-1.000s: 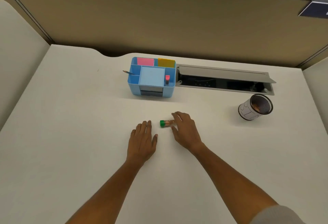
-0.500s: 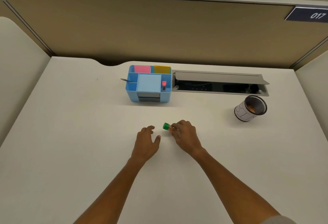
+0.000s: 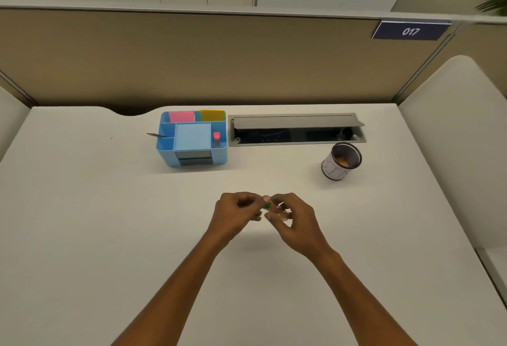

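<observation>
A small clear tube [image 3: 277, 209] with a green cap [image 3: 267, 204] is held above the middle of the white desk [image 3: 82, 222]. My right hand [image 3: 297, 222] grips the tube's clear body with curled fingers. My left hand [image 3: 234, 215] pinches the green cap end with thumb and fingertips. Most of the tube is hidden between the two hands.
A blue desk organiser [image 3: 192, 138] with pink and yellow notes, a pencil and a red-capped item stands at the back. To its right lies an open cable tray [image 3: 296, 129], and a mesh pen cup [image 3: 341, 161] stands near it. Beige partitions wall the desk.
My right hand has picked the tube up off the desk. My left hand has lifted from lying flat and come over to pinch the green cap. The camera has tilted upward.
</observation>
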Available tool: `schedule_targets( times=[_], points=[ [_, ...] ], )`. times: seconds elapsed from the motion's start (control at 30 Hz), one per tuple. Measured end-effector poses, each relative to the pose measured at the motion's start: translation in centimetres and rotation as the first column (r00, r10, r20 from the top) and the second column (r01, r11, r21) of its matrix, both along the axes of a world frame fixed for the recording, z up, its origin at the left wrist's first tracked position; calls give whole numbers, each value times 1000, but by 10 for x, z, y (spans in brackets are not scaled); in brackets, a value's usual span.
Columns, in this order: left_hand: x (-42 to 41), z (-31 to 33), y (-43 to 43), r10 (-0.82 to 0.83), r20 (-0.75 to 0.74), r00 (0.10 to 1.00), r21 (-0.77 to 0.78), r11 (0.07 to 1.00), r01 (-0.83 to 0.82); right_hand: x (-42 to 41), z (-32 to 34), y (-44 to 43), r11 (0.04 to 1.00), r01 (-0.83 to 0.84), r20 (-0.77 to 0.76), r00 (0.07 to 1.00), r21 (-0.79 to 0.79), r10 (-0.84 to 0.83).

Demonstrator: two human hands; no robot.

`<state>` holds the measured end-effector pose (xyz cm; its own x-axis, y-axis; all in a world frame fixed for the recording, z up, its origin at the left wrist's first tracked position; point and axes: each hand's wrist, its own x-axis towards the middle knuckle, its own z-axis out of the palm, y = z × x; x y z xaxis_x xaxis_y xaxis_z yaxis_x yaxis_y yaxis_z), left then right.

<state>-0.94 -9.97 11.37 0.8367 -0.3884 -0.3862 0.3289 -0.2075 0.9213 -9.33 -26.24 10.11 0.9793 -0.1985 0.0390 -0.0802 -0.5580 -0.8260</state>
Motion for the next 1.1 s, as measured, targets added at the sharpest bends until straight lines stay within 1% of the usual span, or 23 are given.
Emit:
schedule_targets(
  times=[0.07,0.13,0.3,0.5,0.6,0.73,0.83,0.93,1.1],
  points=[
    [-4,9,-7,-42,18,999,-8,999,42,-5,8,0,996,10,3,1000,94,-10],
    [-9,15,-12,-77,23,997,-17,997,77,-9,15,2,991,-21,9,1000,134,20],
    [-20,18,-15,-127,6,992,15,992,127,-22,20,-2,987,-108,8,994,123,107],
    [-33,19,-17,-189,15,982,38,981,188,-32,15,-5,988,-138,32,990,69,136],
    [-38,17,-22,-175,57,983,59,983,172,-34,11,-6,994,-106,40,994,18,106],
    [-43,15,-27,-167,101,981,69,985,160,-36,6,-3,990,-8,65,998,-140,18],
    [-43,15,-29,-166,112,980,76,984,158,-36,5,-2,979,39,92,996,-200,-21],
    [-43,15,-31,-164,123,979,82,984,155,-36,6,-2,978,68,112,993,-199,-46],
    [-43,18,-35,-152,115,982,64,987,145,-36,7,-4,987,93,138,988,-132,-75]
  ],
)
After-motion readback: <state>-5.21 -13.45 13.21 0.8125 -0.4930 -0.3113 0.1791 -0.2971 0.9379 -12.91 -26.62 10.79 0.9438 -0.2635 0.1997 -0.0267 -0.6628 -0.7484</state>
